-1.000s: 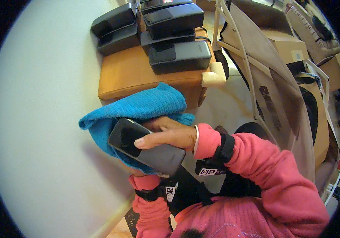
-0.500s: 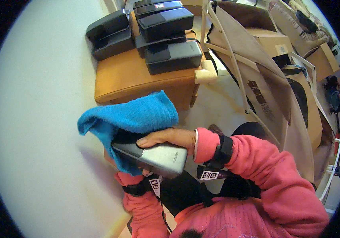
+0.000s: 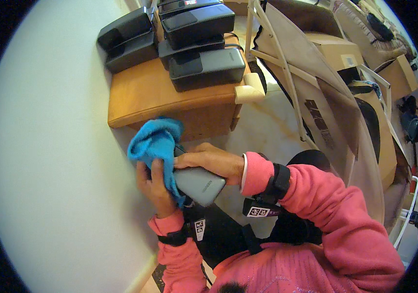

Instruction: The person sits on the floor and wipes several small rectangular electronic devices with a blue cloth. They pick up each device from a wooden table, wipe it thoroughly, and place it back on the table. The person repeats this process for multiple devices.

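Grey device: I see a flat grey rounded-rectangular plastic device (image 3: 200, 184) held in the air between both hands, below the front edge of the tabletop and close to the pale wall on my left.
Cloth: a bright blue fuzzy microfibre cloth (image 3: 156, 144) is bunched over the device's upper-left end and hangs down along its left side.
Left hand: the left hand (image 3: 154, 188) comes up from below with its palm toward the device. Its fingers are curled around the cloth and press it against the device's left edge; the thumb is hidden behind the cloth.
Right hand: the right hand (image 3: 212, 160) lies across the top of the device, fingers pressed together and stretched toward the cloth, gripping the device's upper edge. The wrist is bent, and the pink sleeve carries a black wrist strap with a small marker tag.
Tabletop: a small orange-brown wooden tabletop (image 3: 145, 95) sits above the hands, butted against the wall.
Cases: several closed black and dark grey hard plastic cases (image 3: 204, 68) are stacked at the tabletop's far end. Lids are shut, so I cannot tell what is inside.
Boxes: brown cardboard boxes (image 3: 333, 51) sit on the floor to the right, behind a leaning tan cardboard sheet (image 3: 311, 88); their contents are not visible.
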Motion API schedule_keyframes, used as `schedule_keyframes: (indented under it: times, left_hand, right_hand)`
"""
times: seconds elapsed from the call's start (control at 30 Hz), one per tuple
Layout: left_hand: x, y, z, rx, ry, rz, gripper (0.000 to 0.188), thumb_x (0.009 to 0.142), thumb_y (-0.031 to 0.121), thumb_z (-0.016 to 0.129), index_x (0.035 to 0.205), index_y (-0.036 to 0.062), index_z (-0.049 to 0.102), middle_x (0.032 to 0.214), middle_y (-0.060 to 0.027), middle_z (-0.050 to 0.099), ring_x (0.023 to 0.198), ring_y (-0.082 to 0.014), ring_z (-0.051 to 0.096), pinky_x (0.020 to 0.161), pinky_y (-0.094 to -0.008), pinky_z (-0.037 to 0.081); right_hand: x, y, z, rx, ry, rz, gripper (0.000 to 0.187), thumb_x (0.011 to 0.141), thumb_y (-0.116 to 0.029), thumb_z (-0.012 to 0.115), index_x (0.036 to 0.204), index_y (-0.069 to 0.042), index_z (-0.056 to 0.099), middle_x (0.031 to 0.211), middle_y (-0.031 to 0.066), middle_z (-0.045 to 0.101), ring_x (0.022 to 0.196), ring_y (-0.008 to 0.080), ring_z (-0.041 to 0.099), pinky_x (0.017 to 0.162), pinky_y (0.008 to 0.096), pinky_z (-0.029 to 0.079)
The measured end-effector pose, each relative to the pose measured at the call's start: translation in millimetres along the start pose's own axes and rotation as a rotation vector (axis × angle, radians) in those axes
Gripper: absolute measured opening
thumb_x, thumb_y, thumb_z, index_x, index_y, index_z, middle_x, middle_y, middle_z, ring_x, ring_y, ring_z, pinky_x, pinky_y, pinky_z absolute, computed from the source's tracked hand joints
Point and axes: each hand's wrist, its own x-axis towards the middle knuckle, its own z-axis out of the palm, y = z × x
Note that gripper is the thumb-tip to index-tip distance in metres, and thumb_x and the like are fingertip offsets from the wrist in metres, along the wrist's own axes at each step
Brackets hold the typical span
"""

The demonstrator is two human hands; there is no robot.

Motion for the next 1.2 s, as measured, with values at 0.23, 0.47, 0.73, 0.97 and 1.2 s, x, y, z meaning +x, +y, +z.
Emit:
schedule_keyframes:
  times: [0.23, 0.47, 0.73, 0.97, 1.2]
  left_hand:
    - [-8.9, -75.3, -71.2, -0.124, 0.109, -0.056, 0.043, 0.089, 0.024, 0.057, 0.122, -0.0031, 0.051, 0.114, -0.0142, 0.060, 0.097, -0.0257, 0.060, 0.082, -0.0369, 0.052]
    - [-8.4, -64.8, -66.0, 0.272, 0.078, 0.230, 0.050, 0.091, 0.039, 0.049, 0.125, 0.0026, 0.050, 0.120, -0.0157, 0.058, 0.104, -0.0283, 0.058, 0.088, -0.0415, 0.049]
    - [28.0, 8.4, -12.4, -0.279, 0.284, -0.247, 0.032, 0.094, 0.032, 0.048, 0.104, 0.0037, 0.060, 0.095, -0.0108, 0.064, 0.083, -0.0205, 0.062, 0.076, -0.0351, 0.051]
    - [6.4, 11.1, 9.8, 0.153, 0.337, 0.076, 0.034, 0.095, 0.027, 0.048, 0.118, 0.0028, 0.056, 0.109, -0.0114, 0.061, 0.098, -0.0209, 0.059, 0.085, -0.0366, 0.049]
    - [-5.5, -26.3, -41.2, 0.152, -0.005, -0.013, 0.039, 0.094, 0.031, 0.049, 0.125, 0.0064, 0.050, 0.117, -0.0109, 0.057, 0.102, -0.0221, 0.058, 0.086, -0.0386, 0.049]
  right_hand:
    - [1.7, 1.8, -6.3, 0.135, -0.377, 0.164, 0.045, 0.082, -0.039, 0.066, 0.108, -0.003, 0.060, 0.086, 0.0119, 0.069, 0.068, 0.0220, 0.068, 0.059, 0.0346, 0.056]
    - [7.0, -0.5, -14.8, 0.210, -0.405, 0.142, 0.045, 0.086, -0.041, 0.062, 0.114, -0.006, 0.057, 0.098, 0.0131, 0.067, 0.074, 0.0241, 0.068, 0.064, 0.0354, 0.057]
    - [5.1, -1.6, -12.6, 0.175, -0.253, 0.072, 0.059, 0.085, -0.058, 0.056, 0.109, -0.004, 0.059, 0.091, 0.0113, 0.065, 0.072, 0.0212, 0.065, 0.055, 0.0336, 0.055]
    - [-1.5, -5.4, -11.0, -0.027, 0.067, -0.145, 0.057, 0.086, -0.051, 0.060, 0.106, 0.002, 0.059, 0.081, 0.0107, 0.064, 0.061, 0.0164, 0.064, 0.044, 0.0255, 0.050]
    - [-9.5, -18.4, -22.9, -0.081, -0.009, -0.125, 0.053, 0.080, -0.051, 0.066, 0.094, 0.000, 0.064, 0.072, 0.0088, 0.065, 0.051, 0.0162, 0.061, 0.035, 0.0255, 0.043]
